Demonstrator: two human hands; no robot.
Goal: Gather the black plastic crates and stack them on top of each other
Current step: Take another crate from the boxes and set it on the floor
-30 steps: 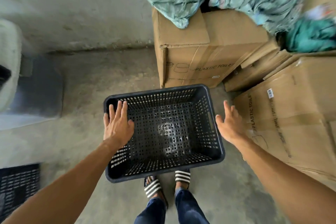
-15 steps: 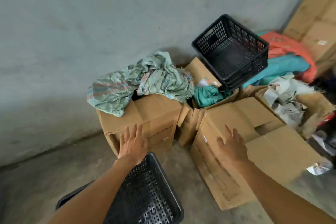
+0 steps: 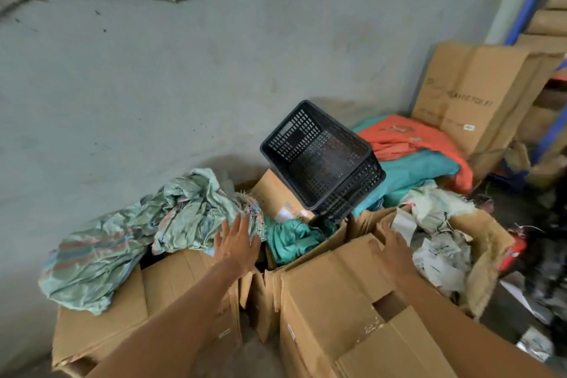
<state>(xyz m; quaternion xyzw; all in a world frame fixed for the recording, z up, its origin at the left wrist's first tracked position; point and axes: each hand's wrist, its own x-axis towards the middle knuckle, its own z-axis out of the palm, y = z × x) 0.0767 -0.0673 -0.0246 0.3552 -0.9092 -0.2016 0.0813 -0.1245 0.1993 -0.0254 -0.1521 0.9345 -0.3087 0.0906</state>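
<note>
A black perforated plastic crate (image 3: 322, 159) rests tilted on top of cardboard boxes and cloth against the grey wall, its open side facing me and to the left. My left hand (image 3: 237, 242) is stretched out with fingers apart, below and left of the crate, over a green cloth. My right hand (image 3: 395, 250) is also spread and empty, below and right of the crate, above a cardboard box flap. Neither hand touches the crate.
Several open cardboard boxes (image 3: 343, 310) stand between me and the crate. A pale green cloth (image 3: 147, 230) is piled on the left box. Orange and teal fabric (image 3: 411, 150) lies behind the crate. Crumpled paper (image 3: 435, 242) fills a box at right. A blue shelf frame (image 3: 534, 0) stands at far right.
The view has lifted from the crate on the floor, which is now out of sight. Both empty hands have reached forward and up towards the tilted crate on the boxes.
</note>
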